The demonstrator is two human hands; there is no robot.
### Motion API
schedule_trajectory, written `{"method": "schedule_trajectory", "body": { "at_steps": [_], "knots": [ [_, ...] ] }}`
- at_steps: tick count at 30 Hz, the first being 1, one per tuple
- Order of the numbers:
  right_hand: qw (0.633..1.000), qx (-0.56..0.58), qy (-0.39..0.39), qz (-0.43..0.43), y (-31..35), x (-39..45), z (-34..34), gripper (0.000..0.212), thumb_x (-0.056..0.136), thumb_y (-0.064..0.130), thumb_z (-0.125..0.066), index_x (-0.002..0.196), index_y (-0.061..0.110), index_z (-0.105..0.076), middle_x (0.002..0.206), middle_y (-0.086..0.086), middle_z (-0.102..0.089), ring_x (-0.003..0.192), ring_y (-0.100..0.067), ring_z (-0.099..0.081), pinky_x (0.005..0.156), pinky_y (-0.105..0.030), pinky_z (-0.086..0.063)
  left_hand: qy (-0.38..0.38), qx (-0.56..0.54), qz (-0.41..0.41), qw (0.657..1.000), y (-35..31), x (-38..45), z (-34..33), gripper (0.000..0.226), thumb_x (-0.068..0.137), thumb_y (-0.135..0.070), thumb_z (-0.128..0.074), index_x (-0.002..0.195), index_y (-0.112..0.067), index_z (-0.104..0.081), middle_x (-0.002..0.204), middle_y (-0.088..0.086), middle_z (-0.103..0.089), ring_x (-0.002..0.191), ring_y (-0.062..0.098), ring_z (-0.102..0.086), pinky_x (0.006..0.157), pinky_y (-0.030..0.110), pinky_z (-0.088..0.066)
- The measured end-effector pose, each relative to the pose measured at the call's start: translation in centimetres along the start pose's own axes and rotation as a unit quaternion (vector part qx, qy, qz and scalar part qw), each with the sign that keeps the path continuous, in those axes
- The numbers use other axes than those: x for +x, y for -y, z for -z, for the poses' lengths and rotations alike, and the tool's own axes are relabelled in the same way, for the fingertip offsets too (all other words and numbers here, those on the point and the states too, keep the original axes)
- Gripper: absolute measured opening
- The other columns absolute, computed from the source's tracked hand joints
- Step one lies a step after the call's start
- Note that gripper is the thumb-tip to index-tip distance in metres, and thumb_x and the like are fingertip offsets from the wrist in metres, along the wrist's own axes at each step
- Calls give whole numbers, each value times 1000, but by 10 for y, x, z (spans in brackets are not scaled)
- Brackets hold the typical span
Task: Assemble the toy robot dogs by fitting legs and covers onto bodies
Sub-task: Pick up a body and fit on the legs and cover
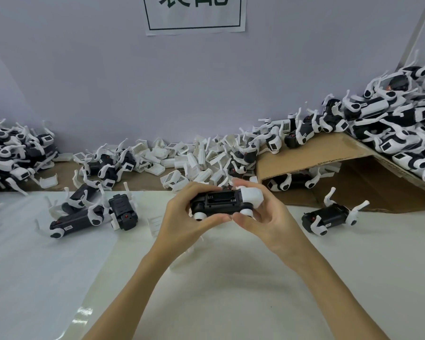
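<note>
A black toy dog body [221,203] with white leg joints is held above the table centre, its open battery bay facing me. My left hand [184,217] grips its left end, thumb underneath. My right hand [263,217] grips the right end, where a white cover piece [252,196] sits on the body. Loose white covers [194,163] lie heaped behind. Several black bodies with white legs [93,212] lie to the left, and another one [329,217] lies to the right.
A white sheet [231,290] covers the table. A folded cardboard ramp [317,155] at the right carries a pile of finished dogs [402,123]. Another pile of dogs [12,153] sits at the far left. A grey wall with a paper sign [194,13] stands behind.
</note>
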State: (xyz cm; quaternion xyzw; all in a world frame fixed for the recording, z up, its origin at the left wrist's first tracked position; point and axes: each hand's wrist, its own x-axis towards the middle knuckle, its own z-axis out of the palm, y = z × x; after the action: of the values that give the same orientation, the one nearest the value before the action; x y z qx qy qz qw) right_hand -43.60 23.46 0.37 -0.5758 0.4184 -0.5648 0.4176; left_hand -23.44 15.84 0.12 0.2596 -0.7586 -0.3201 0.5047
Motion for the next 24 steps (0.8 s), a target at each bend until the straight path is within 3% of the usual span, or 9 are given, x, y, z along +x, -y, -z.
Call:
{"method": "schedule_trajectory", "body": {
  "at_steps": [2, 4, 7, 12, 15, 18, 20, 21, 24],
  "knots": [
    [998, -8, -66, -6, -4, 3, -10, 67, 85, 33, -84, 144, 34, -53, 141, 6, -64, 133, -7, -59, 112, -29, -46, -50, 42, -33, 997, 1, 0, -4, 49, 76, -45, -88, 116, -23, -72, 112, -10, -69, 112, 20, -66, 92, 24, -52],
    [987, -46, -145, -49, -4, 3, -19, 66, 76, 51, -82, 135, 37, -56, 132, 6, -66, 116, 1, -66, 96, -23, -55, -102, 83, -65, 989, 2, -1, -9, 51, 77, -43, -90, 117, -23, -66, 116, -13, -62, 112, 10, -63, 93, 14, -46],
    [984, 10, -115, -134, -3, 2, -18, 77, 75, 68, -72, 126, 11, -63, 108, -12, -77, 93, -21, -77, 78, -30, -61, -115, 148, -112, 976, 5, -7, -17, 54, 87, -44, -86, 127, -24, -57, 122, -9, -49, 115, 5, -56, 98, 15, -45],
    [941, 286, -126, -131, 1, 3, -9, 55, 93, 40, -73, 130, -2, -68, 129, -20, -71, 122, -29, -69, 109, -43, -52, 35, 266, -223, 937, 6, -16, -33, 61, 101, -46, -71, 147, -12, -51, 139, 8, -48, 126, 27, -55, 108, 35, -49],
    [946, 255, -106, -172, 4, 1, -1, 53, 96, 47, -69, 130, 5, -71, 132, -17, -70, 124, -28, -68, 107, -47, -53, 112, 283, -257, 917, 4, -21, -40, 60, 106, -44, -66, 152, -7, -54, 141, 9, -57, 132, 25, -55, 109, 36, -47],
    [961, 198, -89, -170, 6, 0, 2, 58, 96, 53, -66, 132, 7, -69, 136, -25, -65, 124, -30, -66, 116, -53, -44, 66, 286, -322, 900, 1, -22, -39, 39, 106, -31, -66, 138, -10, -69, 122, 8, -65, 114, 25, -62, 97, 33, -49],
    [962, 207, -85, -155, 7, 0, -1, 66, 90, 61, -68, 127, 8, -72, 126, -28, -67, 105, -30, -65, 104, -48, -51, -29, 261, -332, 906, -2, -21, -37, 27, 106, -26, -65, 129, -14, -71, 116, 5, -61, 104, 23, -60, 93, 33, -46],
    [961, 219, -78, -149, 8, 0, -5, 69, 85, 69, -65, 120, 11, -76, 110, -23, -70, 91, -26, -65, 87, -40, -56, -72, 236, -309, 919, -4, -19, -35, 27, 107, -28, -63, 129, -15, -68, 117, 4, -58, 105, 23, -59, 93, 36, -47],
    [964, 216, -58, -140, 5, -4, -16, 79, 81, 86, -49, 107, 18, -81, 81, -11, -66, 67, -21, -61, 59, -32, -50, -81, 141, -247, 955, -10, -17, -27, 40, 108, -38, -54, 133, -8, -65, 122, 10, -60, 114, 28, -60, 90, 47, -51]
  ]
}}
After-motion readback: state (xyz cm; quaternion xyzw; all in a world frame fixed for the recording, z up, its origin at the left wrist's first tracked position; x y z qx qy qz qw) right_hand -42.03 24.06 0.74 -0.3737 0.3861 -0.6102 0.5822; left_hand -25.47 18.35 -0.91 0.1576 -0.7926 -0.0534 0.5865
